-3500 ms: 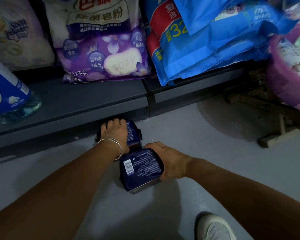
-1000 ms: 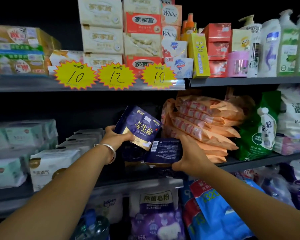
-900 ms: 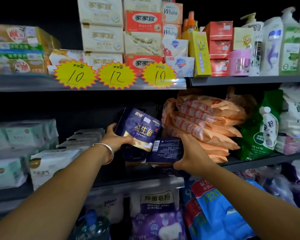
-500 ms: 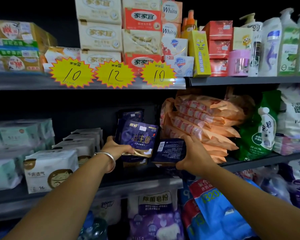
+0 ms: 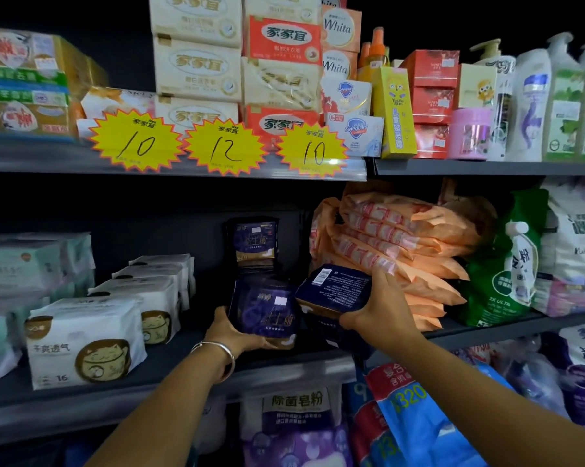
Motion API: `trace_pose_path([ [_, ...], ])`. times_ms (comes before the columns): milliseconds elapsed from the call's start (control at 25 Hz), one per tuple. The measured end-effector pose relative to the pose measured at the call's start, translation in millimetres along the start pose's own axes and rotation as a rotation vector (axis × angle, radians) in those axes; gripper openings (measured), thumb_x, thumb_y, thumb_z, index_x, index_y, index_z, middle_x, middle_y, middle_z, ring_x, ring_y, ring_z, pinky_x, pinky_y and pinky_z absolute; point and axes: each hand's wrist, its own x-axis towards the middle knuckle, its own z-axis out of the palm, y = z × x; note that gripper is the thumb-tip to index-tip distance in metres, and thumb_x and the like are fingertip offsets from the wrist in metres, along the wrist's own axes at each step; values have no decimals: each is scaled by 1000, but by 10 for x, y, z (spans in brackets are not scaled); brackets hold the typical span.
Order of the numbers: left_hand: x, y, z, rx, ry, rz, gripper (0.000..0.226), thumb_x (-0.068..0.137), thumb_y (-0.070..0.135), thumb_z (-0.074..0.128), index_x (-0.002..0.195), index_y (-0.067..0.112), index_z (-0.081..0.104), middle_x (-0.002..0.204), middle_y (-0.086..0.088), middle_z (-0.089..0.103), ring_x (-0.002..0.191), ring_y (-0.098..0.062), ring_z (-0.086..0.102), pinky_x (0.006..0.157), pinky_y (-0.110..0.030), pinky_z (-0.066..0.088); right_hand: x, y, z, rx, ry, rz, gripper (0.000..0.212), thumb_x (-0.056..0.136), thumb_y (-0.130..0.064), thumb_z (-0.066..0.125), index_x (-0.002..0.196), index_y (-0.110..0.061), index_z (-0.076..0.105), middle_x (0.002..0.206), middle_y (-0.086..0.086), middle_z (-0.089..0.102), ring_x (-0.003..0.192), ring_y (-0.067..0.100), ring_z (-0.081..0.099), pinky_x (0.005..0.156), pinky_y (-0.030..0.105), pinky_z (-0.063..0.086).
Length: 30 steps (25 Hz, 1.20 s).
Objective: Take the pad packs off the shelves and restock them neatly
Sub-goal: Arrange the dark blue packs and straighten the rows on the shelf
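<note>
Left pack down on the middle shelf, right pack next in line

The left hand has brought its dark blue pad pack down from mid-air, and it now stands upright near the front edge of the middle shelf, fingers wrapped round its lower left corner, in front of another blue pack upright at the back. The right hand grips a second pack back-side up, tilted, just beside the orange packs. Looks like a row is forming; that right pack likely slots in alongside.
</note>
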Motion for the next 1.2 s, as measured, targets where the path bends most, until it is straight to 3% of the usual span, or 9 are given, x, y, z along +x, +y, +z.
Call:
trace_pose_path([
  [120, 24, 49, 61, 260, 71, 10, 104, 53, 28, 90, 138, 9, 33, 137, -13, 43, 125, -30, 44, 106, -40, 39, 12, -11, 19, -3, -14, -12, 68, 56, -24, 82, 111, -13, 44, 105, 0, 42, 101, 18, 45, 82, 29, 44],
  [240, 6, 116, 118, 134, 68, 112, 123, 55, 16, 90, 148, 18, 10, 146, -15, 31, 129, -31, 40, 109, -41, 36, 36, -2, 33, 29, -27, -11, 69, 56, -22, 83, 113, -13, 45, 106, 0, 43, 100, 18, 46, 82, 32, 47],
  [320, 11, 137, 115, 152, 73, 190, 123, 59, 10, 87, 149, 27, 5, 147, -15, 23, 130, -32, 37, 107, -40, 34, 40, 30, 51, 39, -27, -8, 69, 54, -22, 83, 112, -14, 46, 106, 1, 45, 100, 19, 48, 82, 35, 49],
  [520, -4, 188, 66, 383, 108, 318, 89, 60, 7, 85, 136, 21, 41, 140, -12, 30, 119, -28, 46, 102, -27, 36, 3, 50, 66, 96, -45, -10, 75, 52, -19, 84, 117, -14, 47, 107, -1, 46, 100, 20, 51, 84, 38, 51],
  [800, 23, 205, 66, 491, 55, 246, 89, 65, 10, 83, 138, 28, 37, 134, -14, 34, 115, -33, 49, 99, -35, 40, 15, 68, 89, 191, -48, 65, 79, 33, -44, 71, 105, -21, 49, 104, 2, 60, 95, 21, 60, 78, 42, 55],
  [920, 37, 283, -16, 555, -41, 168, 98, 65, 16, 83, 144, 31, 26, 141, -14, 24, 124, -34, 42, 106, -38, 38, 25, 35, 33, 212, -45, 42, 76, 34, -42, 73, 104, -23, 49, 104, 2, 60, 94, 20, 60, 77, 42, 56],
  [1040, -2, 420, -89, 677, -83, 135, 102, 69, 29, 81, 147, 35, 16, 150, -14, 13, 136, -34, 26, 113, -42, 29, 41, -43, -101, 254, -17, -4, 70, 43, -28, 80, 106, -18, 50, 104, 4, 59, 92, 20, 60, 76, 40, 56],
  [1120, -64, 550, -102, 740, -5, 244, 86, 78, 31, 73, 146, 33, 22, 152, -11, 14, 140, -32, 16, 114, -42, 22, 53, -101, -181, 286, -6, -51, 68, 49, -19, 83, 109, -16, 51, 104, 4, 60, 92, 20, 61, 77, 38, 55],
  [1200, -133, 706, -108, 650, 100, 420, 58, 87, 25, 62, 140, 26, 39, 146, -7, 31, 134, -28, 28, 110, -40, 28, 47, -170, -247, 330, -12, -101, 71, 54, -13, 84, 116, -14, 49, 108, 4, 60, 95, 19, 60, 78, 32, 53],
])
